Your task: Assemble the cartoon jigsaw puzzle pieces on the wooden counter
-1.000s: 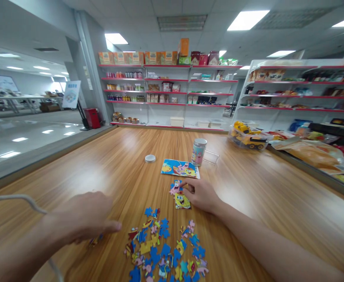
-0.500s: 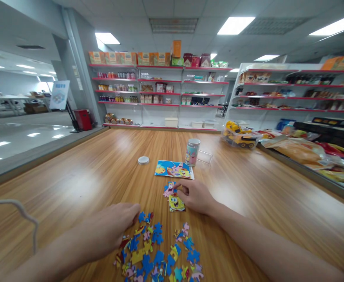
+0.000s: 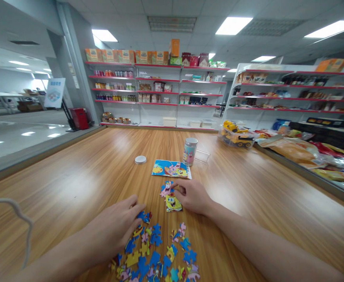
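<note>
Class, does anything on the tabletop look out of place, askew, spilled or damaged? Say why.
Mildly odd: the round lid lies on the wooden table, apart from the cartoon-printed can, where lids usually sit. Whether the can is capped, I cannot tell. Loose jigsaw pieces lie scattered by the left hand; nothing looks damaged.

Loose puzzle pieces [image 3: 144, 267] partly behind left hand [image 3: 117, 223], lowest ones cut off, cable [image 3: 29, 231] cropped at left

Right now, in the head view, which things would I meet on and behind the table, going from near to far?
Loose puzzle pieces → partly joined puzzle → picture sheet → toy bin → back shelves.
</note>
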The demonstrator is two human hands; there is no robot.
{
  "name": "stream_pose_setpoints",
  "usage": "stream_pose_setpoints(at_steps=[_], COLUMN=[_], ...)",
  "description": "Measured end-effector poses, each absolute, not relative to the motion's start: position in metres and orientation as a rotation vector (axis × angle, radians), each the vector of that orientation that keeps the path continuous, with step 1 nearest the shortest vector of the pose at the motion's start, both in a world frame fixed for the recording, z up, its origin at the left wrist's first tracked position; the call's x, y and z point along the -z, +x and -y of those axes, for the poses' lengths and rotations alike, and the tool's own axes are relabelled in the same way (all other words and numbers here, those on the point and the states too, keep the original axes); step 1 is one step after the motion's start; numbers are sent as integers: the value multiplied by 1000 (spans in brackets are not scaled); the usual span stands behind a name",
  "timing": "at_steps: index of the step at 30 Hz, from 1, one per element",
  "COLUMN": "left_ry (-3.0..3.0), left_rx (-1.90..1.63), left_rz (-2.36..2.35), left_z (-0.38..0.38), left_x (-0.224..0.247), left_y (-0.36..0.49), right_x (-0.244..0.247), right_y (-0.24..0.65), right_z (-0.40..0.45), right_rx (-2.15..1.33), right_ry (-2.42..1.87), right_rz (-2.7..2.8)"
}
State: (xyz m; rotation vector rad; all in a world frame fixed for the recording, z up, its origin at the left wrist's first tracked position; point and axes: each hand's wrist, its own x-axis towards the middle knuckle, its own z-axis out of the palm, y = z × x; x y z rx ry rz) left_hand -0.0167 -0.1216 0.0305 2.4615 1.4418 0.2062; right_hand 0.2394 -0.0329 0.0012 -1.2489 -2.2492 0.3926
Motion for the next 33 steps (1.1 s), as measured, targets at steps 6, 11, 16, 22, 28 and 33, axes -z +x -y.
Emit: stream_pose_setpoints(at_steps=[6,11,16,22,28,33], left_ry=[2449,2470,2509,2573,2553,2645], left_rx=[-139,-132,-240,-569,-516,-407], left_rz=[-1255,-1240,-1264,-1153,-1282,-1109], left_z=[133,132,121,111,112,122], left_x=[-41,-44,-31,-29,-33,-37], left_y=[-4,-5,-15,-21,-22,-19], right_x=[-2,-1,1,-1,-1,-2], right_y=[239,238,239,239,240,240], right_z=[33,34,33,32,33,34], right_rx=[-392,-379,-384,-412,-410,-406], right_ry=[-1237,-1215,-1216,-1213,-1230,-1232], right_rz=[2247,2253,2240,2267,2263,2267])
